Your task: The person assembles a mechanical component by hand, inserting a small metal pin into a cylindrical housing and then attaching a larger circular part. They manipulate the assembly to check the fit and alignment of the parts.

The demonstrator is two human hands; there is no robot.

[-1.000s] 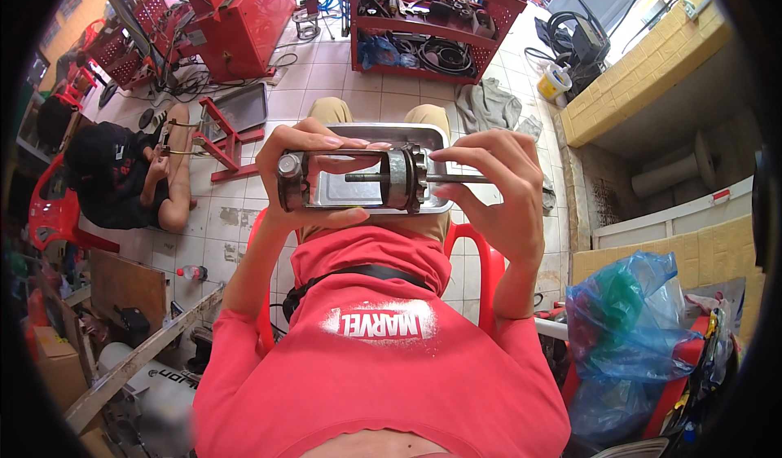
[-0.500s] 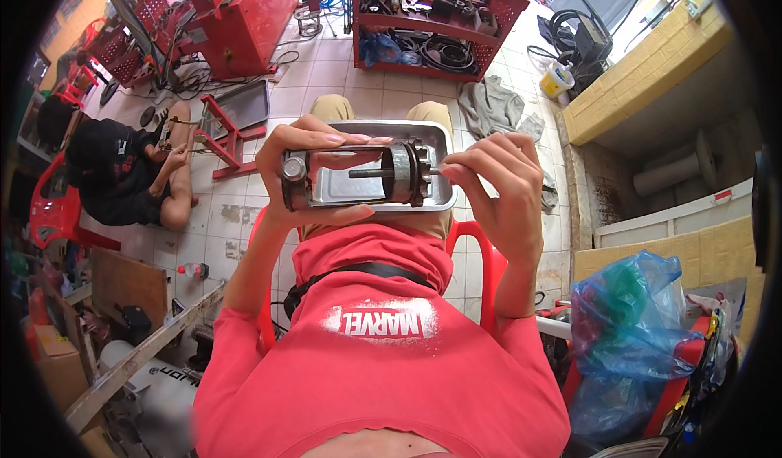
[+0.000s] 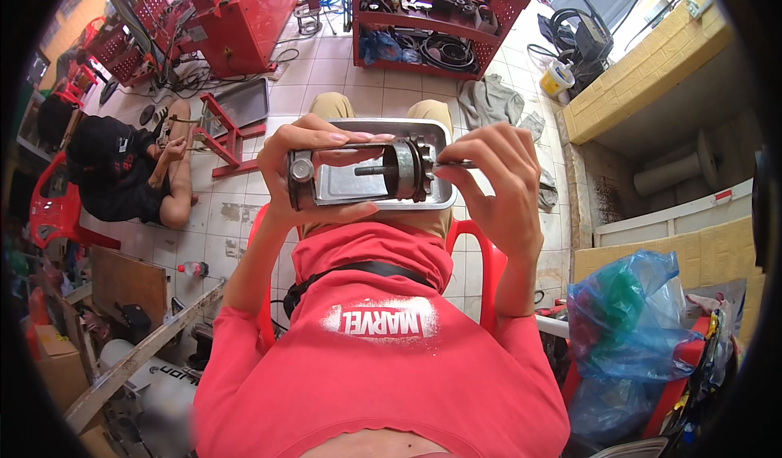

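Note:
My left hand (image 3: 281, 160) is closed round one end of an oblong metal frame (image 3: 300, 169), fingers along its far side and thumb along its near side. The frame has a bolt head at that end. At its other end sit a round metal collar (image 3: 401, 170) and a toothed ring (image 3: 425, 169). A threaded rod (image 3: 372, 170) passes through the collar into the frame's open middle. My right hand (image 3: 501, 173) pinches the rod's outer end just beyond the toothed ring. Beneath the frame, a shallow silver tray (image 3: 342, 185) rests on my lap.
A person (image 3: 122, 160) sits on the floor at left, handling small parts beside a red metal stand (image 3: 224, 140). Ahead stands a red tool cart (image 3: 440, 26). Grey cloth (image 3: 491, 103) lies on the tiles. A blue plastic bag (image 3: 623, 319) is close by my right side.
The threaded rod has shifted slightly right, with less of it inside the frame and more showing at my right fingers. My right fingers have changed their pinch a little; the left grip stays.

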